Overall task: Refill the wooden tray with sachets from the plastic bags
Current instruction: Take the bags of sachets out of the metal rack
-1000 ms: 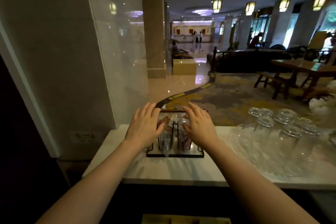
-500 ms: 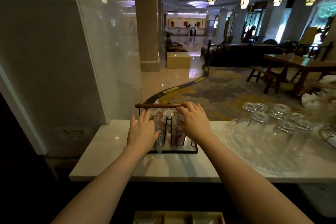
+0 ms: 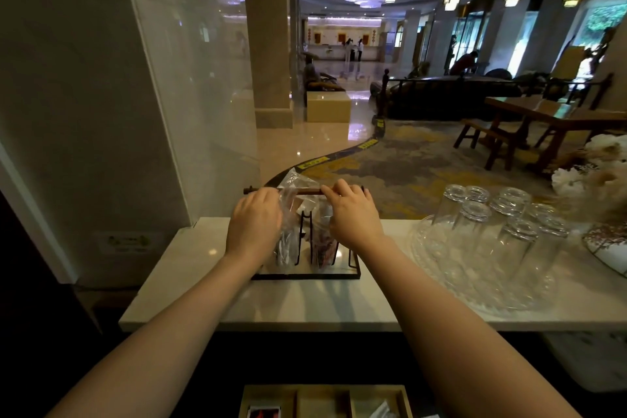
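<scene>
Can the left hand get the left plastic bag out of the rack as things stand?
Probably yes. The left hand is already against the left plastic bag, whose top pokes up past the rack's wooden bar. The bar crosses overhead, so the bag may need tilting out. The right hand is on the bar, clear of it.

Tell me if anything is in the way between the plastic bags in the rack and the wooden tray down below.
Nothing visible stands in the bags' path. The plastic bags hang in the black rack on the white counter; the wooden tray sits below its near edge. Left hand and right hand are at the bags. The upturned glasses stand off to the right.
</scene>
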Demonstrator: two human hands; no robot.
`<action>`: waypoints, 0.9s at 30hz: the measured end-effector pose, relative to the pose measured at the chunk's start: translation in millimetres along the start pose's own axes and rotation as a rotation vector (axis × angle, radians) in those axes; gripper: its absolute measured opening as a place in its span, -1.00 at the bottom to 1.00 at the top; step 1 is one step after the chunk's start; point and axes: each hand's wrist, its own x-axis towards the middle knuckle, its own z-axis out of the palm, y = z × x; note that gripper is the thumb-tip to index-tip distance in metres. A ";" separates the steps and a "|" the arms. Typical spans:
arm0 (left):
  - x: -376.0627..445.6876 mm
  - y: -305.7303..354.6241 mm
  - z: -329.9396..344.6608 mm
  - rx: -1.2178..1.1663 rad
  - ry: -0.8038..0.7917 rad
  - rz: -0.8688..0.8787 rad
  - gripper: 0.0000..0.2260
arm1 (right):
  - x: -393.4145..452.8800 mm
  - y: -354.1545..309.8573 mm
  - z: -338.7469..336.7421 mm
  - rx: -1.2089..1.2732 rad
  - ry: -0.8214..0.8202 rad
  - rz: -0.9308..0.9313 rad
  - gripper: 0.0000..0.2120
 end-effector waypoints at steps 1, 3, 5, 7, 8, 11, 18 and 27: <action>3.0 1.4 -6.5 -0.061 0.011 -0.040 -0.87 | 0.8 0.2 -1.0 0.005 0.003 -0.002 -0.44; 10.8 7.4 -22.4 -0.211 0.044 -0.118 -0.83 | 1.2 0.7 -1.8 0.009 0.001 -0.006 -0.45; 19.5 13.7 -41.5 -0.388 0.118 -0.170 -0.81 | 0.5 0.7 -1.5 0.006 -0.003 -0.009 -0.42; 26.9 15.5 -61.9 -0.531 0.177 -0.214 -0.78 | 0.3 0.6 -0.3 -0.003 0.003 -0.009 -0.41; 29.5 13.9 -70.6 -0.591 0.177 -0.235 -0.77 | 0.3 0.2 0.3 -0.004 0.006 -0.008 -0.41; 31.5 6.3 -83.2 -0.683 0.115 -0.256 -0.82 | 0.9 0.2 0.6 0.000 0.002 -0.005 -0.40; 20.4 -23.0 -39.4 -0.133 -0.300 -0.218 -0.56 | 1.3 1.1 4.3 0.015 0.028 -0.009 -0.41; 7.4 -31.2 -9.6 0.143 -0.420 -0.220 -0.46 | 21.1 9.3 -5.0 0.069 0.054 -0.012 -0.66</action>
